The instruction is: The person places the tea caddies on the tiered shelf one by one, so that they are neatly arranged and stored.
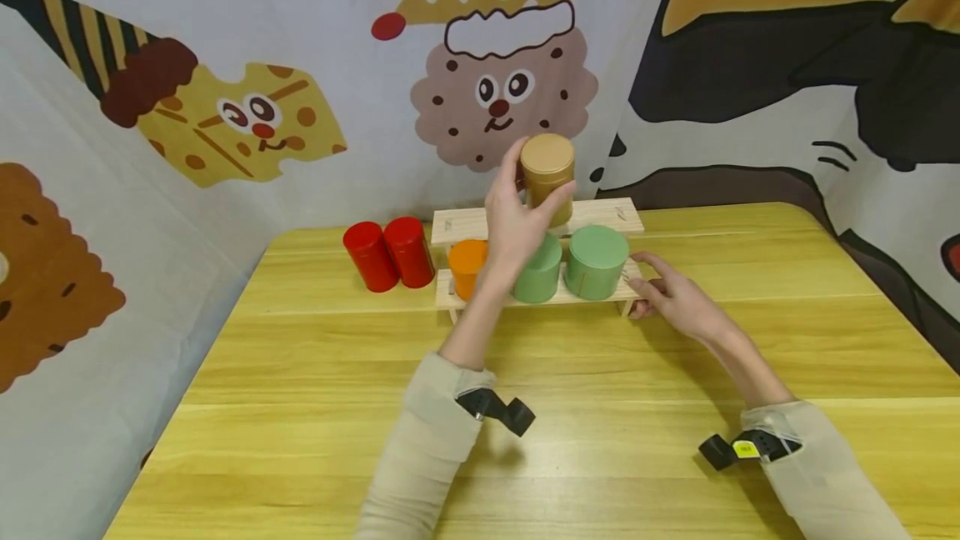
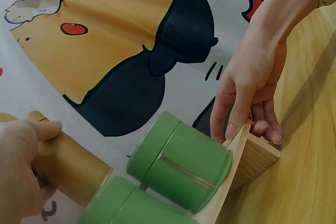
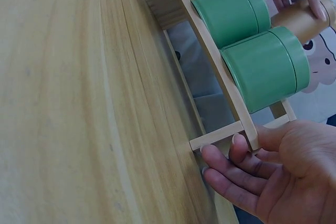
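My left hand (image 1: 514,222) grips a gold cylindrical canister (image 1: 548,158) between thumb and fingers, at the upper shelf of a two-tier wooden rack (image 1: 611,213). Whether the canister's base touches that shelf, I cannot tell. On the lower shelf stand a green round tin (image 1: 597,263) at the right end, a second green tin (image 1: 538,275) beside it, and an orange tin (image 1: 467,267) partly behind my left forearm. With thumb and fingers, my right hand (image 3: 286,169) pinches the lower shelf's right end, close to the nearer green tin (image 3: 265,69).
Two red canisters (image 1: 390,255) stand side by side on the wooden table (image 1: 337,407), left of the rack. A cloth (image 1: 360,107) printed with cartoon figures hangs behind the table. Both wrists wear black straps with small cameras.
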Available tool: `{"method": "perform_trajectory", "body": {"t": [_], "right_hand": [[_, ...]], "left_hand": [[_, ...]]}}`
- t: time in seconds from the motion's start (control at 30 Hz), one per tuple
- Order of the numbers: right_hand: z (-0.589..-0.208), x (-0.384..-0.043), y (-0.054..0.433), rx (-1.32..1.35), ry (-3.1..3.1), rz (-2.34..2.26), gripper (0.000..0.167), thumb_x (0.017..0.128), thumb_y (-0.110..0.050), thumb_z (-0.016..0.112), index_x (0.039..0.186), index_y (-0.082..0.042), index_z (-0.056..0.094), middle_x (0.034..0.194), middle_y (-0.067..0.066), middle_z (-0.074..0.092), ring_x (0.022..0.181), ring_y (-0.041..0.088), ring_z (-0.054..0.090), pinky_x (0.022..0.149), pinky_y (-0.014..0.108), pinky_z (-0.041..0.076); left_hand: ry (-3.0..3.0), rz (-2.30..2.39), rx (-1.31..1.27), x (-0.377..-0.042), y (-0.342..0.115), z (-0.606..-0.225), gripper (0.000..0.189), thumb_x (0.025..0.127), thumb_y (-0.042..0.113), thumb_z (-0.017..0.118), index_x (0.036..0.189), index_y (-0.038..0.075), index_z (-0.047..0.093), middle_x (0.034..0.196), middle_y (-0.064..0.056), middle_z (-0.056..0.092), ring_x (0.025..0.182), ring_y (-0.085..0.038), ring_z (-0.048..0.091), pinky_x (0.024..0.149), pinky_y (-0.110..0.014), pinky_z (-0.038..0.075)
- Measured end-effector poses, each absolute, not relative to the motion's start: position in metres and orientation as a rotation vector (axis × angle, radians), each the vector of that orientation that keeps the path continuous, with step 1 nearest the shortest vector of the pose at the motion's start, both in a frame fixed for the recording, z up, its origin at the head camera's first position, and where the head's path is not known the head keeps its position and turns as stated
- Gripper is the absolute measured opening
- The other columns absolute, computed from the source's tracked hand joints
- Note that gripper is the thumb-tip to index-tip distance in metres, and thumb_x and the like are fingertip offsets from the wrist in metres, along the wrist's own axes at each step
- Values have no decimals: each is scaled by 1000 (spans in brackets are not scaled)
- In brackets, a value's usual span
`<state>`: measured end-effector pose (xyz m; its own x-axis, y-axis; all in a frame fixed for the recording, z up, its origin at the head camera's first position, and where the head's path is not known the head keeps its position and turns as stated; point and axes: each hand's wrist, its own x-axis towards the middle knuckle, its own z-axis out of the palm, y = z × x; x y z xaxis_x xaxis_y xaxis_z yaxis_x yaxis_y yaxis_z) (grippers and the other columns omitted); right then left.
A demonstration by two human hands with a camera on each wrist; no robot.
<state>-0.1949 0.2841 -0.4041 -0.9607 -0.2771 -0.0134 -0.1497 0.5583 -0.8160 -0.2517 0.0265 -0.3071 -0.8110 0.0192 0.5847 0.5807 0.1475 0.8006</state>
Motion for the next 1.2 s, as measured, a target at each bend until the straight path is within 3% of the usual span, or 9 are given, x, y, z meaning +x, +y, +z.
{"method": "perform_trajectory", "body": {"t": [0.4, 1.2], "right_hand": [[-404, -195, 284, -369, 2630, -1389, 57, 110, -23, 42, 157, 1, 19, 85, 15, 69, 82, 28, 71, 81, 38, 59], [-404, -195, 284, -362, 2609, -1405, 58, 110, -23, 41, 158, 0, 18, 86, 15, 69, 83, 29, 70, 81, 39, 58]], "left_hand": [[-2049, -1669, -636, -261, 51, -311, 75, 83, 17, 85, 146, 7, 46, 131, -9, 61, 115, -15, 58, 97, -18, 45], [-2242, -1625, -640, -277, 81, -317, 79, 88, 25, 81, 153, 9, 39, 136, -12, 58, 119, -21, 58, 98, -25, 46]]}}
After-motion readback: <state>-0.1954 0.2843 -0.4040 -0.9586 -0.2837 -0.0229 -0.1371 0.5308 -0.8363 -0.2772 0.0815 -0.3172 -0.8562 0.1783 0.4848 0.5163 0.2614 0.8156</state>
